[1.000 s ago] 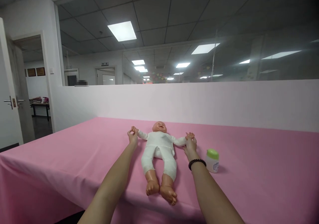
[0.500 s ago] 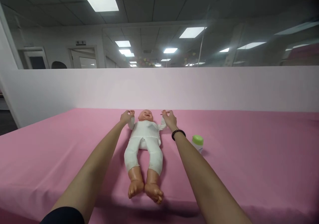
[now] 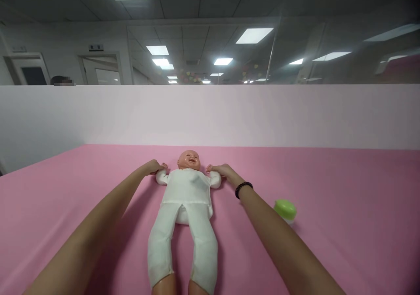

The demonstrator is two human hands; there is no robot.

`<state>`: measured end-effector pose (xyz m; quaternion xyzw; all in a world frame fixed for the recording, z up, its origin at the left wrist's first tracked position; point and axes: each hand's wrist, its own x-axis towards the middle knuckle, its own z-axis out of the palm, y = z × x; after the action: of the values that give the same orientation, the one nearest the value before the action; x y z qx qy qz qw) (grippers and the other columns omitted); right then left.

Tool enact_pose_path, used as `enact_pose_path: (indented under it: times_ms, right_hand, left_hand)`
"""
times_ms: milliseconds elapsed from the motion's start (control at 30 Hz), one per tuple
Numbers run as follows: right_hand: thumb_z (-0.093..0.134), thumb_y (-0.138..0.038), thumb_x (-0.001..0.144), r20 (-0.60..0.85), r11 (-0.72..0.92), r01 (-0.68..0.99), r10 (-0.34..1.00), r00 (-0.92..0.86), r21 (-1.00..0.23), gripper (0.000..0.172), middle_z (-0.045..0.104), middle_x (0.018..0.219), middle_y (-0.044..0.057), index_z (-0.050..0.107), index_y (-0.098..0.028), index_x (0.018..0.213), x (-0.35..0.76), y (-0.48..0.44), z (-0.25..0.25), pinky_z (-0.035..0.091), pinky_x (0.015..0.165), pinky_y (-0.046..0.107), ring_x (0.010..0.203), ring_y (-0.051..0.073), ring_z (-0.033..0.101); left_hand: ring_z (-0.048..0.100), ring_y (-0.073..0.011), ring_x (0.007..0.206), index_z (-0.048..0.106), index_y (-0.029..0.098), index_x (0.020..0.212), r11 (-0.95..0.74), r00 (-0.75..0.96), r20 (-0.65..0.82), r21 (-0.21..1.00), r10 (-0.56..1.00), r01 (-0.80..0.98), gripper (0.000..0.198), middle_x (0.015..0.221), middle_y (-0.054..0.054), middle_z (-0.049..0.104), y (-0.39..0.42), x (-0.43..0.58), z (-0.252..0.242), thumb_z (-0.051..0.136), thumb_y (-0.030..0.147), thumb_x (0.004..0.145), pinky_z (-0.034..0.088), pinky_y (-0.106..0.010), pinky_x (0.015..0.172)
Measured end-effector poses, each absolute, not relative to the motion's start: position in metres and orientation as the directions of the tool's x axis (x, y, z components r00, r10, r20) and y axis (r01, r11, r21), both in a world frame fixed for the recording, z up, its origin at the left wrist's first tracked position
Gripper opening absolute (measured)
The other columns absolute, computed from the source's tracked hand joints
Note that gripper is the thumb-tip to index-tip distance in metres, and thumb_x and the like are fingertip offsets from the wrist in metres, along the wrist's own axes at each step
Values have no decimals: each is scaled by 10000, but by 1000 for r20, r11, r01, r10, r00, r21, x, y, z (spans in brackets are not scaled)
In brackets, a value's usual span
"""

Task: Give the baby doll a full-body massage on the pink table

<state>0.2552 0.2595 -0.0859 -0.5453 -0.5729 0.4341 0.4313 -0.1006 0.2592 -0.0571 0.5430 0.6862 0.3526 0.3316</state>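
A baby doll in a white cloth suit lies on its back, head away from me and legs toward me. My left hand is closed around the doll's hand on the left of the view. On the other side, my right hand grips the doll's other hand between thumb and fingers. Both doll arms are bent, with the hands up near its head. Its feet are cut off by the lower edge of the view. A black beaded bracelet circles my right wrist.
A container with a green lid stands right of my right forearm, partly hidden by it. Pink cloth covers the surface. Behind it rises a white partition with glass above. Past the glass, part of a person's head shows at far left.
My view has come closer to the doll, so its feet have left the frame. Both my hands have moved outward and down with the doll's hands, bending its arms more.
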Motion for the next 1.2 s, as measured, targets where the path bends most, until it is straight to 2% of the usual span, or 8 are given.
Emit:
enact_pose_path:
  times_ms: [200, 300, 400, 533, 733, 867, 1067, 1200]
  right_hand:
    - [798, -289, 676, 125, 155, 44, 910, -396, -987, 456, 629, 1323, 106, 739, -193, 1117, 295, 232, -40, 511, 888, 298, 1143, 224, 599]
    - [777, -165, 651, 159, 398, 260, 761, -629, -880, 290, 711, 1057, 80, 756, -180, 940, 311, 199, -29, 497, 922, 351, 1008, 228, 641]
    - [637, -79, 723, 129, 644, 392, 609, -783, -657, 191, 703, 886, 49, 756, -204, 806, 316, 166, -38, 466, 941, 352, 919, 206, 620]
    - [501, -41, 778, 200, 724, 439, 611, -766, -533, 280, 676, 808, 28, 713, -221, 747, 317, 146, -57, 446, 959, 355, 836, 176, 597]
    - [799, -307, 713, 285, 388, 227, 879, -383, -893, 385, 698, 1145, 86, 704, -201, 1071, 306, 170, -49, 507, 934, 358, 1046, 240, 646]
    - [746, -384, 772, 150, 149, 82, 989, 0, -985, 431, 693, 1195, 107, 680, -174, 1143, 281, 215, -57, 518, 808, 302, 1046, 230, 652]
    - [759, -241, 725, -193, -205, 290, 979, 70, -935, 187, 730, 850, 148, 756, -71, 803, 259, 262, -78, 428, 603, 261, 770, 202, 637]
    - [760, -334, 707, -96, -91, 278, 995, -6, -956, 343, 738, 1001, 131, 772, -105, 962, 269, 257, -67, 454, 703, 281, 943, 236, 646]
  left_hand:
    - [674, -258, 1064, 704, 189, 1114, -338, 9, 358, 872, 934, 355, 447, 1141, -101, 726, 209, -119, -69, 757, 487, 785, 542, -360, 913]
    - [680, -223, 1061, 676, 236, 1151, -644, 285, 605, 531, 743, 551, 258, 1160, -81, 725, 168, -129, -78, 657, 330, 911, 547, -346, 921]
    - [660, -196, 1147, 677, 300, 1156, -885, 762, 477, 76, 437, 460, 286, 1204, -57, 726, 141, -139, -82, 541, 142, 961, 510, -333, 1009]
    - [620, -188, 1235, 672, 310, 1144, -930, 893, 324, -88, 312, 357, 331, 1276, -61, 700, 135, -146, -82, 463, 106, 988, 463, -346, 1086]
    - [667, -214, 1042, 610, 224, 1164, -678, 370, 640, 334, 673, 655, 240, 1143, -81, 708, 164, -121, -83, 560, 346, 963, 523, -342, 928]
    - [668, -249, 1023, 574, 176, 1148, -297, -186, 438, 810, 880, 505, 397, 1173, -123, 682, 218, -95, -77, 648, 447, 867, 529, -324, 811]
    - [636, -282, 676, 599, 166, 584, 162, -198, -46, 766, 979, 622, 245, 622, -99, 657, 280, -86, -66, 787, 286, 686, 418, -323, 603]
    - [658, -278, 745, 693, 142, 696, 100, -108, -43, 793, 993, 600, 211, 712, -102, 700, 274, -93, -57, 786, 332, 700, 460, -328, 664]
